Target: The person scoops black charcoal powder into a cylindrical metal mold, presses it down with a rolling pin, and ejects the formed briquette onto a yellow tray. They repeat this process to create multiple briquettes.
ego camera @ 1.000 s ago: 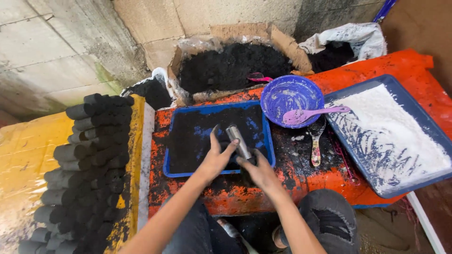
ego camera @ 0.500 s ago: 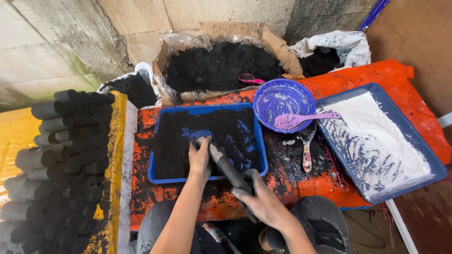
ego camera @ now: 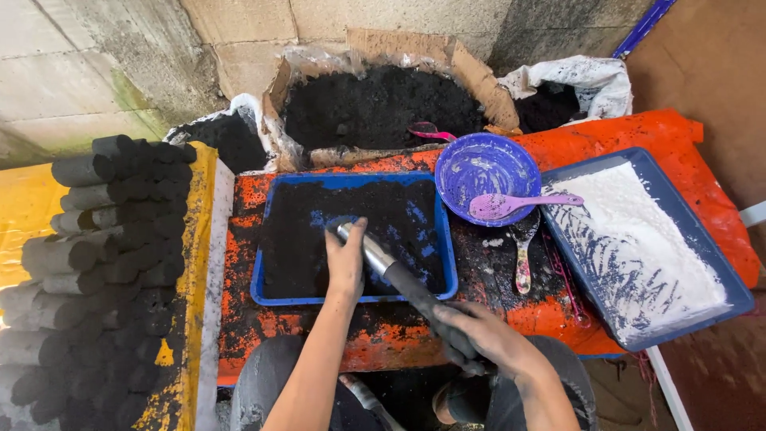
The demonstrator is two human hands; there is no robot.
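Note:
A blue tray (ego camera: 443, 239) holding black charcoal powder sits on the orange table. A metal tube mould (ego camera: 391, 271) lies slanted over the tray's near edge, its far end in the powder. My left hand (ego camera: 345, 259) presses flat against the tube's upper part, fingers over its far end. My right hand (ego camera: 483, 335), blackened with powder, grips the dark lower end of the tube near the table's front edge.
A purple bowl (ego camera: 479, 164) with a pink spoon (ego camera: 511, 204) stands right of the tray, a second spoon (ego camera: 523, 255) beside it. A larger blue tray (ego camera: 718, 263) of white powder lies at the right. Black cylinders (ego camera: 96, 239) are stacked on yellow sheeting at the left. A cardboard box (ego camera: 471, 72) of black powder stands behind.
The tube has been drawn back toward me and now lies slanted. My right hand slid down to its near end, while my left hand stayed on its far end.

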